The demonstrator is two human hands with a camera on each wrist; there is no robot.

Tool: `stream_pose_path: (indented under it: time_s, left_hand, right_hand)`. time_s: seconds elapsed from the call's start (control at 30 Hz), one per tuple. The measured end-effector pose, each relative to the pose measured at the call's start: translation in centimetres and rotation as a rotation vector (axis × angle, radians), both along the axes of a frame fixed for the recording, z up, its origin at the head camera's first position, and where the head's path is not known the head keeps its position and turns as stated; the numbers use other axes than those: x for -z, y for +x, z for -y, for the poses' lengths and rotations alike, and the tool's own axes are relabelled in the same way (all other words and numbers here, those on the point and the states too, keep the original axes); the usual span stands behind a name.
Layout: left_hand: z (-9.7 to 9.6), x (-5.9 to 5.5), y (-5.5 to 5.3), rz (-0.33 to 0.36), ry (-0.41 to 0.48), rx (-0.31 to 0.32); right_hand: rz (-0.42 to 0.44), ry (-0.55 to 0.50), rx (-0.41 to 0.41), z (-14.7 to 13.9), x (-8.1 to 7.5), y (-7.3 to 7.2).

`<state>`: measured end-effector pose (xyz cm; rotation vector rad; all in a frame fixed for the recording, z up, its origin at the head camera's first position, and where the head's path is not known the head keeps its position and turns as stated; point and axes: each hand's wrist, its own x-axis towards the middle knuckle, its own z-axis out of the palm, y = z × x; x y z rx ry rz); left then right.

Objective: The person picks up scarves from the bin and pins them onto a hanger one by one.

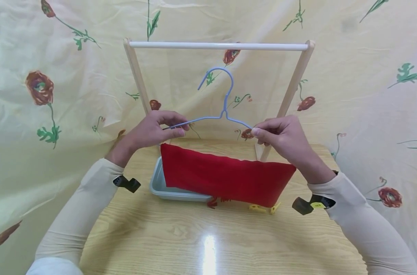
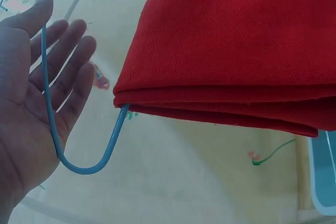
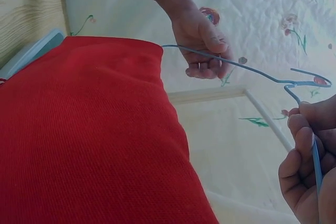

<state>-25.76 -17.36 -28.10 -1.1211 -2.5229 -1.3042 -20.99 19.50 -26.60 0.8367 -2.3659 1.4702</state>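
Observation:
A blue wire hanger (image 1: 208, 117) is held up with its hook at the top. Over its lower bar hangs a folded red cloth (image 1: 225, 173). My right hand (image 1: 280, 133) pinches the hanger's right shoulder between thumb and fingers. At the left shoulder, my left hand (image 1: 160, 128) has the wire running between its thumb and loosely extended fingers. In the left wrist view, the left palm (image 2: 26, 98) faces the wire's bend (image 2: 86, 169) beside the cloth's folded edge. The right wrist view shows the right fingers (image 3: 303, 140) curled on the wire.
Behind the hanger stands a rack with a white rail (image 1: 218, 46) and wooden legs. A light-blue tray (image 1: 156, 187) sits partly behind the cloth on the wooden table (image 1: 167, 236). Yellow clips (image 1: 258, 208) and a small red item (image 1: 212, 202) lie near it. A floral curtain surrounds the table.

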Motion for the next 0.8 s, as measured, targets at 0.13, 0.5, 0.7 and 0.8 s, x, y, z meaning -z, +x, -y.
stream_pose_path:
  time_s: [0.13, 0.5, 0.7, 0.8]
  left_hand:
    - [0.1, 0.4, -0.2, -0.061, 0.043, 0.004]
    - [0.1, 1.1, -0.1, -0.168, 0.218, 0.023]
    - [0.1, 1.2, -0.1, -0.251, 0.288, 0.038]
    - [0.1, 1.2, 0.0, -0.268, 0.307, 0.033]
  right_hand:
    - [-0.011, 0.017, 0.001, 0.1, 0.1, -0.1]
    - [0.031, 0.026, -0.003, 0.3, 0.2, -0.3]
    - [0.044, 0.054, 0.003, 0.3, -0.2, -0.4]
    - [0.049, 0.083, 0.010, 0.3, -0.6, -0.4]
